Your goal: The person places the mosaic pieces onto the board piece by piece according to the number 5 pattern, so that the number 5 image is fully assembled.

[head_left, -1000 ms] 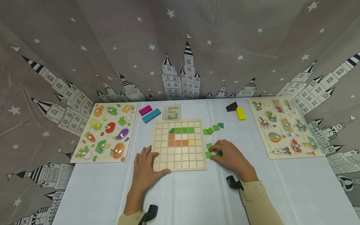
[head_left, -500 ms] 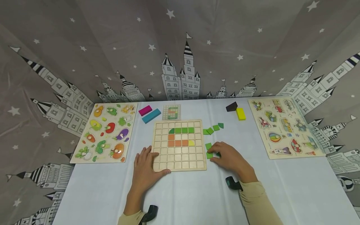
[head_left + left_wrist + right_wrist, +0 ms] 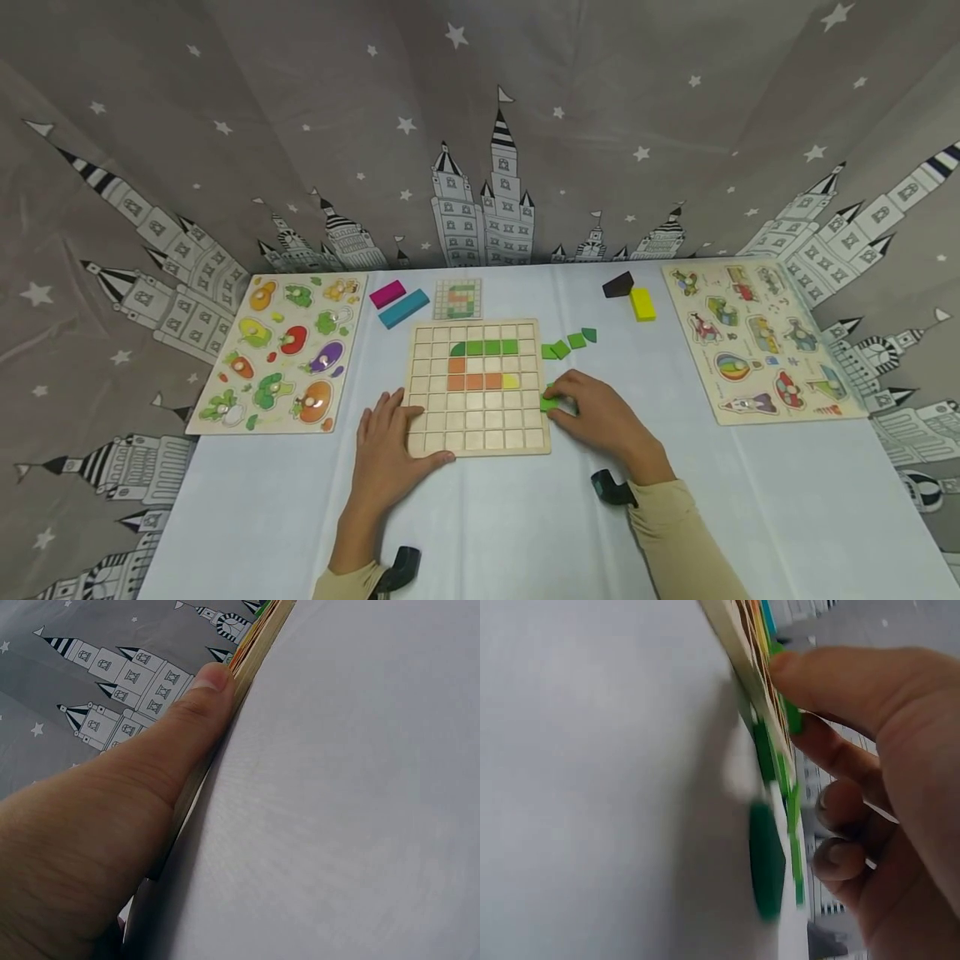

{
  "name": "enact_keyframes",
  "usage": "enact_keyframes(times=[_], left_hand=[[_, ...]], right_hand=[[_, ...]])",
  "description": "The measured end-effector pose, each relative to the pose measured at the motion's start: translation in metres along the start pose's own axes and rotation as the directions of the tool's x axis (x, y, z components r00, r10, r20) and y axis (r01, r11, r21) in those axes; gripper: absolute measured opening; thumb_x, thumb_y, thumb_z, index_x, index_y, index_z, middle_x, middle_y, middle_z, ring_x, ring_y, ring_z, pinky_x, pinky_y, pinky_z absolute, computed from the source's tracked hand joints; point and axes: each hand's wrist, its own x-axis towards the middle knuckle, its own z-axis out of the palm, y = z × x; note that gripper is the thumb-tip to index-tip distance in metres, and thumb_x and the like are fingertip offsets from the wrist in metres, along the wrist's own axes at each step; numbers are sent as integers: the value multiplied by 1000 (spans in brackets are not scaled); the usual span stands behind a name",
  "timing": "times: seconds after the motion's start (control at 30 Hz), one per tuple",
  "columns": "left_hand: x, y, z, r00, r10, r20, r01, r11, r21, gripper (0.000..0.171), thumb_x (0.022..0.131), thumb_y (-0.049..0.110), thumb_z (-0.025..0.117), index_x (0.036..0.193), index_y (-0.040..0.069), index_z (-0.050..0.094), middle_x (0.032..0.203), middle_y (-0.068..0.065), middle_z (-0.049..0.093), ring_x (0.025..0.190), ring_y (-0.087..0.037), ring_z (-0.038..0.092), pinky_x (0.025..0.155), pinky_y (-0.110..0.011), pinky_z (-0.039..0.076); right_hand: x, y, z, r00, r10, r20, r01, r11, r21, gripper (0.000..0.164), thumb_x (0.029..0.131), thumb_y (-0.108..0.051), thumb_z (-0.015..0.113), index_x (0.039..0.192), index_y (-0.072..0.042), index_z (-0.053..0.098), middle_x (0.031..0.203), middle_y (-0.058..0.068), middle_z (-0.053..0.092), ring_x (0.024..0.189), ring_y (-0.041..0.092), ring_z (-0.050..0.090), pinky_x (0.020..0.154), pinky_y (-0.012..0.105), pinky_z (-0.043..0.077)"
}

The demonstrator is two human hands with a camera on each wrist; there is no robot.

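Note:
A wooden grid board lies flat, with green, orange and yellow tiles set in some of its squares. My left hand rests at its lower left corner, fingers spread along the left edge and thumb along the near edge. At the right edge my right hand pinches a green square tile between thumb and index finger. The right wrist view shows that green tile up at the board's rim. A dark green piece lies on the cloth nearby, hidden under the hand in the head view.
Several loose green tiles lie right of the board. Behind it is a small pattern card, with magenta and blue blocks beside it. Yellow and black blocks stand back right. Picture puzzles flank the board: vegetables, vehicles.
My right hand has drawn a green tile from the table left and up to the board's right edge. My left hand has stayed in place.

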Motion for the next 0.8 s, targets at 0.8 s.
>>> enact_keyframes(times=[0.8], left_hand=[[0, 1, -2, 1000, -9, 3, 9, 1000, -8, 91, 65, 68, 84, 131, 11, 57, 165, -17, 32, 157, -39, 19, 126, -63, 8]], right_hand=[[28, -30, 30, 985, -170, -29, 165, 977, -133, 19, 98, -24, 70, 114, -19, 77, 115, 0, 67, 103, 17, 67, 90, 36, 58]])
